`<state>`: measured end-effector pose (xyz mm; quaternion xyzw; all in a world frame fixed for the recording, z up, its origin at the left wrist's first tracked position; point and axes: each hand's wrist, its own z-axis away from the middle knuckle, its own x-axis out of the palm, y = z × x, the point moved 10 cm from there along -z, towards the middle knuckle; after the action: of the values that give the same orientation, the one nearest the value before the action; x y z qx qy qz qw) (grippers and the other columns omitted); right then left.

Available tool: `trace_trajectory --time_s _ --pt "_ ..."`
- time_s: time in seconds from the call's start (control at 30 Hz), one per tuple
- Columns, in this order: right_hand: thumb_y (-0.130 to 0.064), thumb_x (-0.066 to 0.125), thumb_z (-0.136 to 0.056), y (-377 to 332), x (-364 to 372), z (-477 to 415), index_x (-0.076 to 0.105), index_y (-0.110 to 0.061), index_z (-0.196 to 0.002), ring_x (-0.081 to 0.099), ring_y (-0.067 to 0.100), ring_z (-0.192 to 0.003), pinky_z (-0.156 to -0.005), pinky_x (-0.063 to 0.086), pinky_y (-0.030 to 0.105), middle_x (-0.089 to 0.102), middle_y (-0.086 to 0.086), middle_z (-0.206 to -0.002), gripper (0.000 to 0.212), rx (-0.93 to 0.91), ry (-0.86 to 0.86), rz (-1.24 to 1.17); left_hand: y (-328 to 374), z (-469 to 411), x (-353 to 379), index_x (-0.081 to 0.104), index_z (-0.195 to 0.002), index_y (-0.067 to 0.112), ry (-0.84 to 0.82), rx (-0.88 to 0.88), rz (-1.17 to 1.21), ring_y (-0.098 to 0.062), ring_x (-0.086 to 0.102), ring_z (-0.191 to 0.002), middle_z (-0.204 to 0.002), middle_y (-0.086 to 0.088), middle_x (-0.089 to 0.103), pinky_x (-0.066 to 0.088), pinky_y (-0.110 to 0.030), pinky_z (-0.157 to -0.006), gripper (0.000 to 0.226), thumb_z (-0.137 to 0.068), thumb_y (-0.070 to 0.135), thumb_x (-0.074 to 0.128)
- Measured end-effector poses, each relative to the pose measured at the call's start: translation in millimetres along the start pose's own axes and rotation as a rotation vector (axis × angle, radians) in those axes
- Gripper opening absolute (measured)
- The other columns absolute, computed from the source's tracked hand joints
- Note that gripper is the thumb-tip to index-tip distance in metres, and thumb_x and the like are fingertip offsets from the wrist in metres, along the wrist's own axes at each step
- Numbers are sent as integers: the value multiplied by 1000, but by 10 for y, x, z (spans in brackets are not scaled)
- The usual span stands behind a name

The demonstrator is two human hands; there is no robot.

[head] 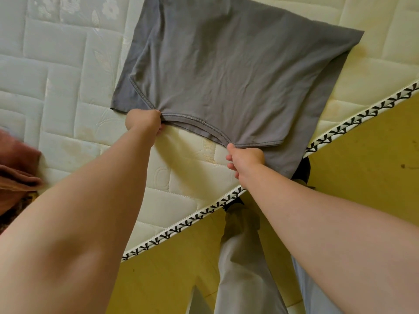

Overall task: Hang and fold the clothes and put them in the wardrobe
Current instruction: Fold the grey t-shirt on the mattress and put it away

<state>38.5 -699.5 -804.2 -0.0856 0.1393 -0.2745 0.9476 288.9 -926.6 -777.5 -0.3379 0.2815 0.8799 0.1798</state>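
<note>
Grey T-shirt (226, 64) on mattress (56, 87), neckline gripped by left hand (144, 121) and right hand (244, 159).

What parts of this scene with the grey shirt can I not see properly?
Grey shirt: head view, its far end is cut off by the top edge.
Brown cloth: head view, blurred and cut off by the left edge.
Left grip: head view, fingertips hidden under its own knuckles.

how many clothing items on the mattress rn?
2. A grey T-shirt spread on the mattress, its neckline gripped by the left hand and right hand; a reddish-brown cloth bunched at the left edge, cut off by the frame. More may lie out of view.
</note>
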Motion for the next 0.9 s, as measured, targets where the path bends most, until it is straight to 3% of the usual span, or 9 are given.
trace_trajectory --time_s 0.1,0.23,0.33,0.43,0.5,0.6,0.73,0.83,0.9 --pt "-43 64 -90 -119 -29 -15 67 -9 -71 57 12 -43 -41 43 21 69 -1 -57 39 -42 -16 122 175 61 -34 60 -112 5 68 95 -212 -29 69 -87 -104 -13 69 60 -42 -82 38 -77 18 65" --pt "-56 53 -91 -506 -130 -28 69 -3 -70 63 14 -43 -47 56 29 66 1 -50 59 -231 -17 303 541 230 -66 38 -135 8 233 202 -402 -37 57 -114 -137 -16 44 48 -39 -89 70 -72 25 65" --pt "-55 46 -93 -968 -321 -81 68 -5 -70 68 32 -70 -67 58 43 70 10 -68 60 -394 61 416 898 288 68 38 -137 7 261 268 -413 -38 57 -114 -139 -17 38 47 -42 -91 66 -79 25 64" --pt "-50 43 -97 -1466 -590 -131 53 -10 -57 54 23 -61 -49 34 30 57 4 -60 57 -502 209 494 1272 305 278 37 -139 6 222 345 -467 -40 52 -121 -143 -18 34 45 -43 -98 59 -87 24 61" --pt "-48 44 -99 -1705 -822 -202 51 -14 -61 50 22 -61 -47 27 29 53 2 -62 51 -487 299 434 1554 319 411 37 -139 7 206 414 -520 -41 52 -121 -145 -17 34 44 -45 -99 54 -92 23 58" --pt "-46 46 -99 -1912 -1166 -367 66 -10 -90 54 26 -77 -60 36 29 64 6 -86 42 -416 388 301 1928 258 570 37 -142 7 167 470 -537 -39 52 -122 -148 -15 33 46 -45 -100 50 -96 19 54" --pt "-42 53 -96 -1957 -1552 -581 62 -6 -117 62 37 -103 -86 52 42 66 15 -116 43 -275 460 114 2320 4 621 42 -143 10 128 454 -441 -36 54 -122 -146 -12 40 47 -45 -104 48 -98 22 56" --pt "-41 54 -93 -1958 -1637 -717 62 -5 -115 65 38 -102 -90 56 49 68 17 -112 43 -207 423 -3 2489 -202 574 44 -143 9 125 418 -411 -37 54 -123 -144 -14 46 47 -46 -104 51 -97 25 58" --pt "-41 54 -94 -2022 -1651 -745 66 -9 -94 68 36 -93 -86 57 50 71 16 -99 35 -249 433 -38 2508 -332 577 46 -141 9 96 398 -410 -38 56 -120 -140 -15 51 48 -46 -100 51 -95 28 58"
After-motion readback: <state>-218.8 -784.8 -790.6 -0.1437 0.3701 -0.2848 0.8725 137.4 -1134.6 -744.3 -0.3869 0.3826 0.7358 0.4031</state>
